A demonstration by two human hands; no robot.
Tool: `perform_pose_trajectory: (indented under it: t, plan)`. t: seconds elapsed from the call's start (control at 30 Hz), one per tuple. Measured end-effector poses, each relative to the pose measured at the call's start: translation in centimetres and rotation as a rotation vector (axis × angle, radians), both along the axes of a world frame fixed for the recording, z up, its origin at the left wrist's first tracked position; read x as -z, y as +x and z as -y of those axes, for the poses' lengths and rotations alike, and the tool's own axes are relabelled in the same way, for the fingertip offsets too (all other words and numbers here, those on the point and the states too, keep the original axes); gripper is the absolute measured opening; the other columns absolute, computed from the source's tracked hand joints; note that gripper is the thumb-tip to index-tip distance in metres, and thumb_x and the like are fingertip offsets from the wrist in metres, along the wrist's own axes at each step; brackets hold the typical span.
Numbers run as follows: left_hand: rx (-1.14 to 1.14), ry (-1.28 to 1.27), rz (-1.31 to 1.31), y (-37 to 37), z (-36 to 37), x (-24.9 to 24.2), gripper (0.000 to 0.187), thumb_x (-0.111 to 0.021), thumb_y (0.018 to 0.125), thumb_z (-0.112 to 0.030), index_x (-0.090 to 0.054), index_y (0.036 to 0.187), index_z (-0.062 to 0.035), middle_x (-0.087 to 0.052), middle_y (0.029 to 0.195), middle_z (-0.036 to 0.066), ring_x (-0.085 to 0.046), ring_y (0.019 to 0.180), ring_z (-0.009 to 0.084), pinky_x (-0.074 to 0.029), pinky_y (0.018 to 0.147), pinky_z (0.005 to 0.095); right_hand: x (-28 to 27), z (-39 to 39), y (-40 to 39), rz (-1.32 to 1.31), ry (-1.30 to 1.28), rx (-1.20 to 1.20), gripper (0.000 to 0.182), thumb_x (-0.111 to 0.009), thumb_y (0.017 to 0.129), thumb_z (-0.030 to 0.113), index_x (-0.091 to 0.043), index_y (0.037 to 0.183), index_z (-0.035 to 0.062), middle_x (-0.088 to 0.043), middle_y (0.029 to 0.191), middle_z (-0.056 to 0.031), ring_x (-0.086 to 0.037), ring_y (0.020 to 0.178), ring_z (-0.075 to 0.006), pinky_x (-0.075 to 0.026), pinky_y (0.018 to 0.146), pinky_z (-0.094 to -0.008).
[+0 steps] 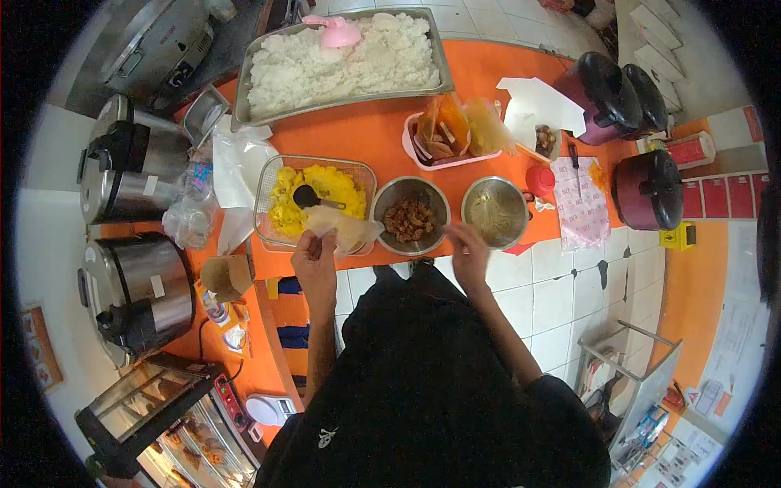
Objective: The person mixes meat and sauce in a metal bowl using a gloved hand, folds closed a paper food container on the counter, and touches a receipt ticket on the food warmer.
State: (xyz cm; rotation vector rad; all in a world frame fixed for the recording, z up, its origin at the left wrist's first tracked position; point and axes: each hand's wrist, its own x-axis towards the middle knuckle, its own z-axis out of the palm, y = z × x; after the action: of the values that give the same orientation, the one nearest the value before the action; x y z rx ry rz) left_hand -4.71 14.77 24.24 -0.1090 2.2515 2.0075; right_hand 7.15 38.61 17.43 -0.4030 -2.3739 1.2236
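Note:
My left hand (316,256) pinches a small translucent plastic bag (348,232) at the front edge of a wire basket. Yellow rice (346,191) fills that basket (368,167), and a black scoop (307,196) lies on it. A steel bowl (380,199) to the right of the bag holds brown glazed meat pieces (409,220). My right hand (469,254), smeared by motion, is at the near side between this bowl and a second steel bowl (496,213) with pale residue inside. Its fingers are too blurred to read.
A large tray (346,102) of white rice with a pink scoop (338,32) stands at the back. Behind the bowls is a pink basket (451,164) of packets. Rice cookers (142,297) line the left; dark pots (648,191) stand right, beside a knife (575,167) on printed paper.

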Motion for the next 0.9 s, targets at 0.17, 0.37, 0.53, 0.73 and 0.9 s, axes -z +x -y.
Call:
perform_pose_trajectory:
  t: [0.17,0.37,0.53,0.73,0.9]
  plan:
    - [-0.084,0.227,0.044,0.2,-0.4,0.6,0.016,-0.053,0.095,-0.012,-0.059,0.101,0.0012,-0.061,0.091,0.003,-0.055,0.083,0.0095,-0.045,0.075,0.0243,2.0,1.1,1.6,0.099,0.085,-0.241,0.037,-0.061,0.074,-0.008,-0.064,0.109,0.0048,-0.062,0.109,-0.0164,-0.062,0.1,-0.0326,-0.051,0.085,-0.0375]
    - [-0.062,0.2,0.037,0.5,-1.1,2.0,0.017,-0.051,0.097,-0.015,-0.057,0.103,-0.0013,-0.056,0.091,0.001,-0.051,0.085,0.0087,-0.042,0.074,0.0234,-1.0,-0.5,3.0,-0.124,0.101,0.232,0.015,-0.062,0.082,-0.007,-0.066,0.093,0.0019,-0.068,0.093,-0.0116,-0.065,0.088,-0.0222,-0.052,0.074,-0.0303]
    - [0.087,0.149,0.102,0.6,-3.7,1.0,0.014,-0.053,0.096,-0.016,-0.054,0.096,-0.0022,-0.053,0.089,0.0,-0.048,0.085,0.0074,-0.041,0.074,0.0226,1.2,-6.5,5.9,-0.135,-0.464,0.761,0.02,-0.056,0.095,0.01,-0.059,0.106,-0.0055,-0.064,0.091,-0.0112,-0.062,0.081,-0.0154,-0.051,0.077,-0.0281]
    - [0.287,0.232,0.14,1.2,-6.7,1.2,0.01,-0.061,0.092,-0.011,-0.055,0.091,-0.0033,-0.053,0.085,0.0,-0.049,0.079,0.0062,-0.042,0.071,0.0209,5.1,-8.6,8.1,-0.145,-0.758,0.767,0.031,-0.059,0.093,0.013,-0.051,0.115,-0.0085,-0.062,0.088,-0.0121,-0.063,0.08,-0.0161,-0.053,0.076,-0.0292]
    - [0.355,0.261,0.22,2.1,-7.1,1.5,0.011,-0.06,0.092,-0.011,-0.056,0.093,-0.0011,-0.056,0.082,0.001,-0.053,0.077,0.007,-0.045,0.072,0.0219,-0.3,-5.7,10.0,0.351,-0.778,1.006,0.062,-0.067,0.088,0.028,-0.033,0.127,-0.006,-0.057,0.088,-0.015,-0.058,0.063,-0.0151,-0.049,0.056,-0.026]
